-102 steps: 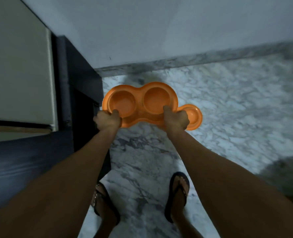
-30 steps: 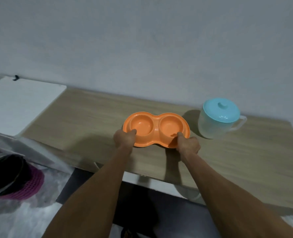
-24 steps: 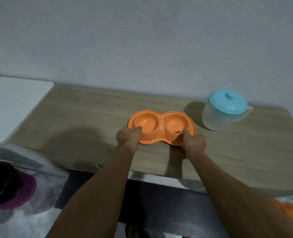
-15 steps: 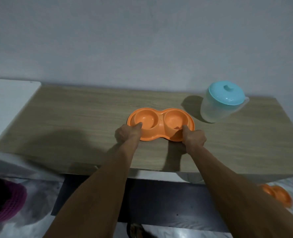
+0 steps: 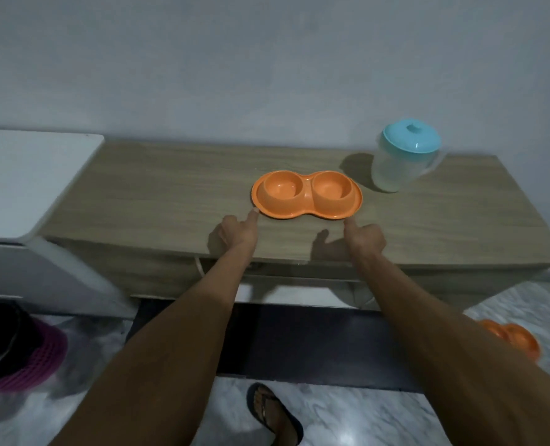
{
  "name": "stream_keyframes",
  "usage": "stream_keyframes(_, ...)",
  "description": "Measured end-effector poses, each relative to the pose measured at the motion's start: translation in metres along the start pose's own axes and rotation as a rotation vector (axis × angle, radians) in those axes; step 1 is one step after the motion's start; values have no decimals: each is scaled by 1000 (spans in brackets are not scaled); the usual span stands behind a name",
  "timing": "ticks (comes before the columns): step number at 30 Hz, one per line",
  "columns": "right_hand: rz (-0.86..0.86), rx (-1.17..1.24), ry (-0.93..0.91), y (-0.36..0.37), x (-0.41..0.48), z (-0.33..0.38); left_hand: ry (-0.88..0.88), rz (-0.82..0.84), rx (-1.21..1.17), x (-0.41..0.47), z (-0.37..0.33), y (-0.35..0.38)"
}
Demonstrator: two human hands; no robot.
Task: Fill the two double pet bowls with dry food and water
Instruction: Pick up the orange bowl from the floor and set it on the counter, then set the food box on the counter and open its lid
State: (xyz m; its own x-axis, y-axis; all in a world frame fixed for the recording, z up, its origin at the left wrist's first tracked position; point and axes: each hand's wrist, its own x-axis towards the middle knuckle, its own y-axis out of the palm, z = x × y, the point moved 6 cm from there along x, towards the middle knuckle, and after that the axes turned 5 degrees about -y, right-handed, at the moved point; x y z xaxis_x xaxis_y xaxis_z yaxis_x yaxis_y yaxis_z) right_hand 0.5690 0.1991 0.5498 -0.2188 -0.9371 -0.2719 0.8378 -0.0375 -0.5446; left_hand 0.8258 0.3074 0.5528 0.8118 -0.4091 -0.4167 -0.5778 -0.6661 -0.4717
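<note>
Bowl [image 5: 306,194] is down on the worktop [image 5: 170,194] beside the jug [image 5: 402,159]; I've just let go, left hand [image 5: 239,231] and right hand [image 5: 365,236] grip released. Second bowl [image 5: 511,338] waits on the floor.

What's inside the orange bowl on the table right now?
Both cups of the orange bowl look empty: no food, no visible water. The jug beside it is lidded; its contents are unclear.
</note>
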Motion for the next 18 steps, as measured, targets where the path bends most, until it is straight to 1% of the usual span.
stream_keyframes(5, 26, 86, 0, 2, -70, -44, 61, -81, -87, -30, 68, -47)
stream_keyframes(7, 73, 110, -4, 16, -95, -69, 22, -75, -103, -39, 105, -61)
stream_keyframes(10, 151, 83, 25, 48, -119, -110, -60, -47, -53, -44, 162, -76)
stream_keyframes(13, 225, 50, 24, 88, -127, -139, -65, -20, -17, -29, 198, -77)
stream_keyframes(16, 284, 23, -18, 127, -126, -142, -35, 41, 2, 0, 215, -64)
stream_keyframes(18, 283, 50, -32, 154, -118, -140, 1, 78, 12, 23, 218, -51)
